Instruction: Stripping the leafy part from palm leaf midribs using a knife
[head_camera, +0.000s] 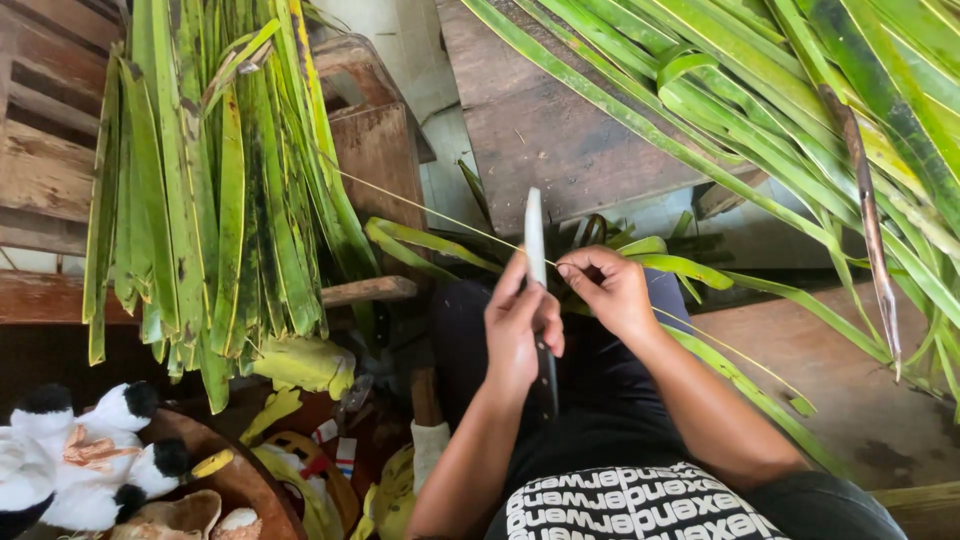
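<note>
Head view | knife is gripped upright in left hand over the lap | thin leaf rib is pinched by right hand just beside the blade | stripping judged underway; steady tension is called for | leaf bundle is hung beyond the knife

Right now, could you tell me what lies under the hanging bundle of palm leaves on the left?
Under the leaf bundle lie yellow scraps, a black-and-white plush toy and a round wooden tabletop. The leaves cover most of the wooden bench behind them.
</note>
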